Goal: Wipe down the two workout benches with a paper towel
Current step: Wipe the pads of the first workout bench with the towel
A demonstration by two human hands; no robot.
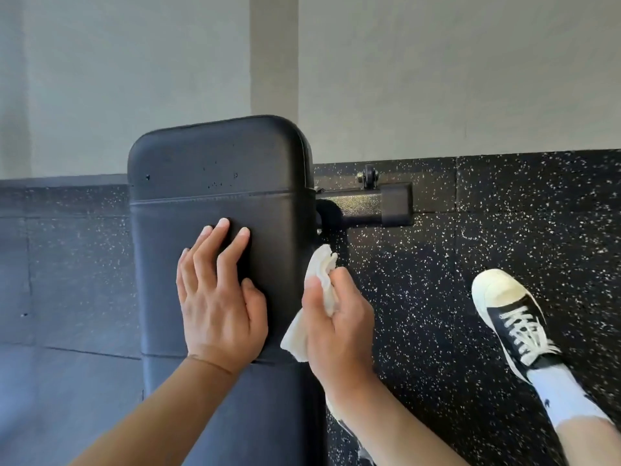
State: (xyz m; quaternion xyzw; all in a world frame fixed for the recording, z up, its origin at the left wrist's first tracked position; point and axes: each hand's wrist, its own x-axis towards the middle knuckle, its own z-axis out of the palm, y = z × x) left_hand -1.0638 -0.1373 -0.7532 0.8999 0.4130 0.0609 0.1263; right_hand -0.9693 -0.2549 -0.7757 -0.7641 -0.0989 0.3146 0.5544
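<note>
**Left hand flat on the bench pad, right hand wiping its edge**

At the far left lies smooth grey floor matting (60, 264), below a pale wall (134, 79). The workout bench (218, 169) runs up the middle: black padded vinyl, glossy, with rounded corners, a stitched seam across it and a few small specks near the top end. The left hand (218, 297) rests flat on the pad, fingers (220, 237) straight and slightly spread, holding nothing. Just beside it, at the bench's right edge, the right hand (336, 314) grips a crumpled white paper towel (319, 274) (one end sticks up past the thumb, the other hangs below the palm), fingers curled round it. Behind it a black metal frame foot (379, 203) with a small wheel sits on speckled black rubber floor (470, 230). At the far right stands a black-and-white sneaker (514, 317) with a white sock.
</note>
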